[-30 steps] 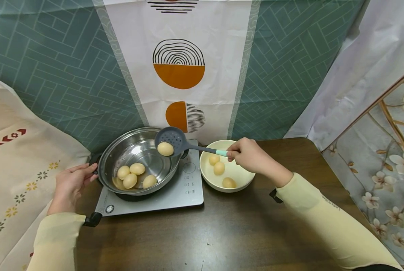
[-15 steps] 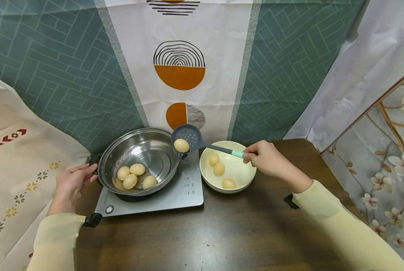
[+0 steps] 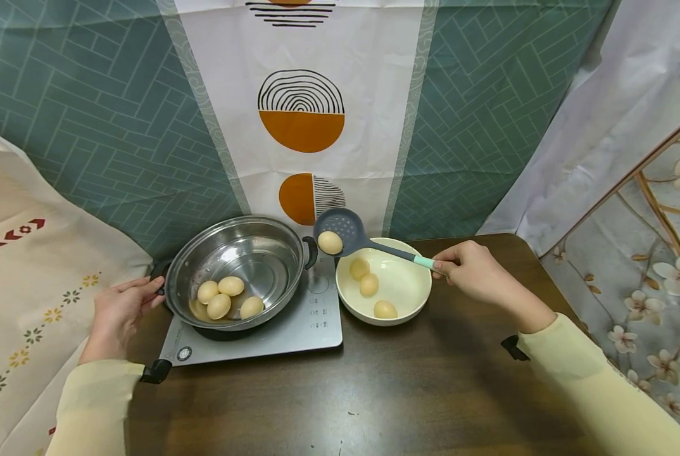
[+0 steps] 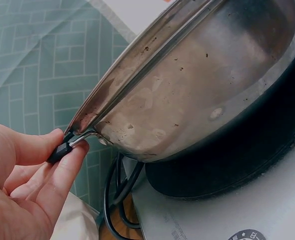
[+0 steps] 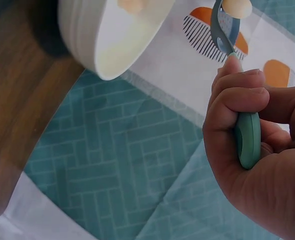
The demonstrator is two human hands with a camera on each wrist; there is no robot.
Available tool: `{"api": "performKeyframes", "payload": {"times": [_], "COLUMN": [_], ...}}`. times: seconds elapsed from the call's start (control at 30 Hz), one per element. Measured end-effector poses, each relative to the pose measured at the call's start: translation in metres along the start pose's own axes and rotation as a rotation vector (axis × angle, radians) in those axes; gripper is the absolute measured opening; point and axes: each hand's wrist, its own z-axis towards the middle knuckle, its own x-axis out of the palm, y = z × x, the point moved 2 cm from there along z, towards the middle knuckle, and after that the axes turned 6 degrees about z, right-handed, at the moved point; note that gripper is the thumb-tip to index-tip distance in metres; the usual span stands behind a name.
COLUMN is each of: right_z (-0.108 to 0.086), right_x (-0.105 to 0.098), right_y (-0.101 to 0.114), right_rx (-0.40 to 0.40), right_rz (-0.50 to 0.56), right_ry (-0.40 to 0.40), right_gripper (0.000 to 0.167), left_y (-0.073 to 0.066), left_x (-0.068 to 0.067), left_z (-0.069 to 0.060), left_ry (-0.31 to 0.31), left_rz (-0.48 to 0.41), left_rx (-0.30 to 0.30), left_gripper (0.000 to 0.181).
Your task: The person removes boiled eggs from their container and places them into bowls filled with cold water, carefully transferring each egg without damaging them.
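My left hand pinches the black side handle of a steel pan between thumb and fingers. Several brown eggs lie in the pan's lower left part. With curled fingers my right hand grips the mint-green handle of a grey slotted skimmer. One egg rests in the skimmer's head, which is held up between the pan and a cream bowl, over the bowl's left rim. In the bowl are 3 eggs.
Under the pan stands a silver induction cooker with a touch panel on its right. Its black cable shows behind the pan in the left wrist view. A dark wooden table carries everything. Patterned cloth hangs close behind.
My right hand has moved to the right, carrying the skimmer and its egg from above the pan to the bowl's left rim. The left hand has stayed on the pan handle.
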Motion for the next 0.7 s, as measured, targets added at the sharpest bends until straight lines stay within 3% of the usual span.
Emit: {"api": "performKeyframes", "payload": {"times": [0.43,0.7], "right_z": [-0.015,-0.021], "right_x": [-0.013,-0.015], "right_y": [-0.037,-0.056], "right_rx": [0.07,0.065], "right_rz": [-0.034,-0.083], "right_ry": [-0.025,-0.075], "right_gripper": [0.021,0.02], "left_y": [-0.002,-0.001], "left_x": [0.002,0.001], "left_z": [-0.003,-0.001], "left_ry": [-0.033,-0.03], "left_rz": [0.016,0.038], "left_rx": [-0.016,-0.012], "left_gripper": [0.02,0.021]}}
